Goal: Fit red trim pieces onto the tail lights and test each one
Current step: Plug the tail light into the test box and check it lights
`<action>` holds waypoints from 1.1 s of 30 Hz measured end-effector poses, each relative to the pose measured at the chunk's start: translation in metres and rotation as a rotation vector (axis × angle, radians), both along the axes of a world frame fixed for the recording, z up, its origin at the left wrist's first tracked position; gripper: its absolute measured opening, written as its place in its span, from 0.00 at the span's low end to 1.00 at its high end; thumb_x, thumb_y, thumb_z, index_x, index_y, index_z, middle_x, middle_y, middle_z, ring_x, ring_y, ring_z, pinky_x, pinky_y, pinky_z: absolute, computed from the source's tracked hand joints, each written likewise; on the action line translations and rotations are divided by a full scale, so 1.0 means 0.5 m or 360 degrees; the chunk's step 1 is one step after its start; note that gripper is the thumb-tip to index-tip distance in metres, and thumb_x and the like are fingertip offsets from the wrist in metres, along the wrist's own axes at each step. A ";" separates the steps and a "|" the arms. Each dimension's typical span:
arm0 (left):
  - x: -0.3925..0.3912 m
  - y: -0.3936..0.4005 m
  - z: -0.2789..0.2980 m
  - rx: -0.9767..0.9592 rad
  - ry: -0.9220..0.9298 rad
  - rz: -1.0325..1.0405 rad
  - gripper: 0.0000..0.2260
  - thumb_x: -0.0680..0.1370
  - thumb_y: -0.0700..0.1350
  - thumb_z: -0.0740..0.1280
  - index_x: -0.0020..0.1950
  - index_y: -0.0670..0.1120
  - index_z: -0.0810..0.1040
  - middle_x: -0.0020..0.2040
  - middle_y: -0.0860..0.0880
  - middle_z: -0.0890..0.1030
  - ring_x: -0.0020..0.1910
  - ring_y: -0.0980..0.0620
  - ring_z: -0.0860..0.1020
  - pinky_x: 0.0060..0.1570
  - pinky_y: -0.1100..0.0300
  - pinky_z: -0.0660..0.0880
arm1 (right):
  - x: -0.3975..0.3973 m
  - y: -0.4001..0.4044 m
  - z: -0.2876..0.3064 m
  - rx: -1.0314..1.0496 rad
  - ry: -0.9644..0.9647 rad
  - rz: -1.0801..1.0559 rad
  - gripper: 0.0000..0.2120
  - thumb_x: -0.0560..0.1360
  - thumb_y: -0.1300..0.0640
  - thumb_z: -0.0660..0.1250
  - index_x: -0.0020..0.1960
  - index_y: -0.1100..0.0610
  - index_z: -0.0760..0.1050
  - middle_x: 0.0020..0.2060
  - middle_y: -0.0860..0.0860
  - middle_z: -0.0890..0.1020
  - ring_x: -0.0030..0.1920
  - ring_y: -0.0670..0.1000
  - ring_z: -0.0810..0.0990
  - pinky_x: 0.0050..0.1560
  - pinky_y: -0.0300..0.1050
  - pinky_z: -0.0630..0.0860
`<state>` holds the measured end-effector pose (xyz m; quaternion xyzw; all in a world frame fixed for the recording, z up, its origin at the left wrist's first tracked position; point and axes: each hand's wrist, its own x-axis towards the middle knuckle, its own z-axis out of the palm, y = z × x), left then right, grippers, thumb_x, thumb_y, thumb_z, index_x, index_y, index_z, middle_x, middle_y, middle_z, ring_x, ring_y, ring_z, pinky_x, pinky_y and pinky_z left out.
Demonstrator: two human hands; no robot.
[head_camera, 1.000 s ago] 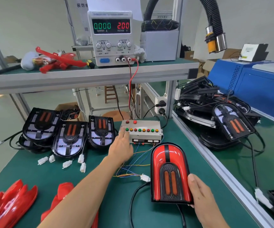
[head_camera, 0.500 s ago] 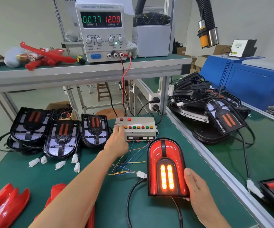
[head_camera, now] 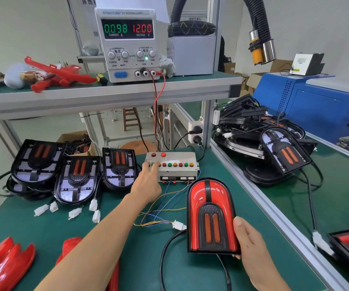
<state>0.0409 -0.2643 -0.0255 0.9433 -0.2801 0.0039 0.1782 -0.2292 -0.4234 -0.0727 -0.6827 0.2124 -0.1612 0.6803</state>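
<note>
The left hand [head_camera: 148, 181] reached fingers extended to the test box [head_camera: 172, 166] buttons near the worktop's back edge (supply read 12.00). The right hand [head_camera: 251, 244] gripped the trimmed tail light [head_camera: 211, 215] at its right side, long axis pointing toward the box.

Green bench [head_camera: 43, 223], alu shelf [head_camera: 106, 95], white walls [head_camera: 22, 28]

Two bare forearms and hands, seemingly no sleeves, rings or watch in view
</note>
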 end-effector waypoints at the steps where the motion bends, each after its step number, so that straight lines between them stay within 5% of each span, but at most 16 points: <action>1: 0.000 -0.002 -0.001 0.0008 -0.0022 0.0011 0.33 0.75 0.35 0.64 0.79 0.45 0.58 0.76 0.37 0.56 0.65 0.34 0.74 0.60 0.47 0.74 | 0.000 0.001 0.004 -0.0003 -0.0012 0.0017 0.21 0.76 0.34 0.57 0.53 0.45 0.83 0.48 0.51 0.88 0.50 0.49 0.87 0.43 0.39 0.83; 5: 0.002 -0.009 -0.010 0.0074 -0.0017 0.0035 0.34 0.76 0.36 0.65 0.80 0.48 0.56 0.79 0.36 0.48 0.63 0.32 0.75 0.58 0.47 0.75 | -0.001 0.002 0.008 0.0025 -0.0036 0.0041 0.22 0.79 0.38 0.56 0.54 0.51 0.83 0.48 0.55 0.88 0.50 0.51 0.87 0.44 0.42 0.84; 9: 0.008 -0.015 -0.008 0.0036 0.0009 0.0068 0.33 0.75 0.34 0.64 0.78 0.48 0.60 0.79 0.37 0.49 0.65 0.32 0.74 0.60 0.47 0.75 | 0.000 0.002 0.006 0.0021 -0.0089 0.0034 0.25 0.79 0.38 0.57 0.50 0.58 0.80 0.41 0.66 0.82 0.39 0.55 0.78 0.40 0.46 0.76; 13: 0.015 -0.016 -0.007 0.0036 -0.0001 0.0053 0.30 0.75 0.34 0.64 0.76 0.47 0.63 0.79 0.36 0.50 0.66 0.31 0.73 0.61 0.45 0.74 | 0.004 0.001 0.003 0.0033 -0.0133 0.0041 0.22 0.79 0.39 0.57 0.48 0.53 0.82 0.42 0.60 0.85 0.39 0.51 0.81 0.37 0.38 0.76; 19: 0.016 -0.017 -0.012 0.0026 -0.0041 0.0058 0.30 0.75 0.34 0.65 0.76 0.46 0.63 0.79 0.35 0.49 0.66 0.32 0.74 0.62 0.46 0.75 | 0.001 -0.003 -0.002 0.0002 -0.0068 0.0056 0.21 0.80 0.37 0.56 0.53 0.48 0.83 0.48 0.55 0.87 0.49 0.53 0.87 0.43 0.42 0.82; 23: 0.019 -0.025 -0.009 -0.0011 -0.0067 0.0042 0.27 0.76 0.34 0.64 0.75 0.44 0.65 0.78 0.37 0.53 0.67 0.35 0.73 0.64 0.49 0.72 | 0.005 -0.002 -0.002 0.0022 -0.0057 0.0049 0.23 0.79 0.36 0.56 0.50 0.53 0.81 0.46 0.62 0.85 0.45 0.53 0.84 0.45 0.46 0.79; 30: 0.017 -0.023 -0.008 0.0039 -0.0068 0.0006 0.29 0.76 0.34 0.65 0.76 0.43 0.64 0.77 0.37 0.54 0.68 0.35 0.72 0.64 0.48 0.73 | 0.003 0.001 0.003 0.0011 -0.0100 0.0048 0.22 0.78 0.37 0.56 0.47 0.50 0.82 0.40 0.55 0.86 0.38 0.49 0.82 0.35 0.37 0.77; 33: 0.005 -0.021 -0.012 -0.0043 -0.0164 -0.0035 0.28 0.76 0.34 0.64 0.76 0.43 0.66 0.75 0.38 0.59 0.69 0.36 0.69 0.65 0.48 0.74 | 0.002 0.001 0.003 0.0020 -0.0094 0.0054 0.21 0.80 0.39 0.56 0.50 0.49 0.83 0.44 0.56 0.87 0.42 0.50 0.85 0.37 0.38 0.79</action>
